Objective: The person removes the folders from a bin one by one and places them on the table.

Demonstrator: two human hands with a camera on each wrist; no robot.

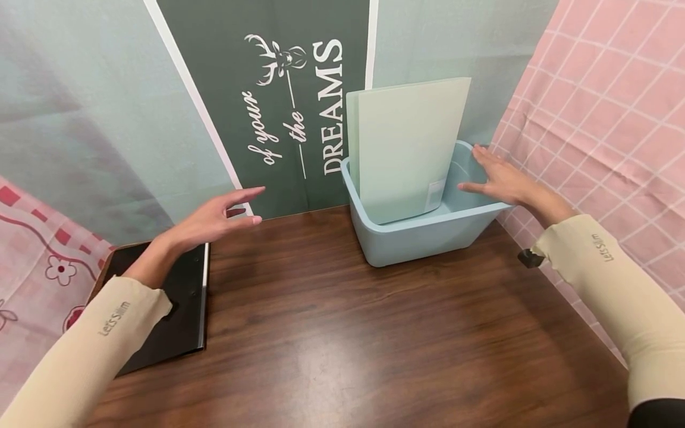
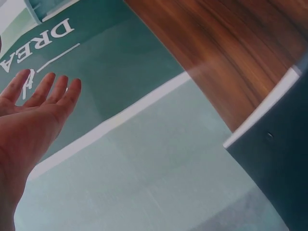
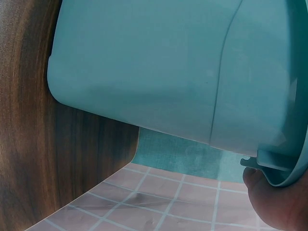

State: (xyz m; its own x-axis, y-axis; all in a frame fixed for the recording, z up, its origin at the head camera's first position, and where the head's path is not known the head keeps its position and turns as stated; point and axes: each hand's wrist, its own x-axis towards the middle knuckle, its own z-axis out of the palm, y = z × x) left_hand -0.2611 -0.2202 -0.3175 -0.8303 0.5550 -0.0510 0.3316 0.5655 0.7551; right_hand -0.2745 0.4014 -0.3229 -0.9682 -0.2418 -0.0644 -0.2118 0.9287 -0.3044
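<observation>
A light blue plastic bin (image 1: 428, 242) stands at the back right of the table. Pale green folders (image 1: 409, 142) lean upright in its left part and rise well above the rim. My right hand (image 1: 503, 181) grips the bin's right rim near the far corner, thumb on the inner side. In the right wrist view, a fingertip of that hand (image 3: 281, 204) shows under the lip of the bin (image 3: 144, 62). Holding nothing, my left hand (image 1: 211, 221) hovers at the back left with fingers spread. Its palm and fingers (image 2: 65, 98) are bare in the left wrist view.
A black flat binder (image 1: 182, 315) with a white edge lies at the table's left, partly under my left forearm. Printed cloth (image 1: 289, 196) with lettering hangs behind the brown wooden table (image 1: 299, 309). Pink checked cloth (image 1: 588, 131) borders the right side.
</observation>
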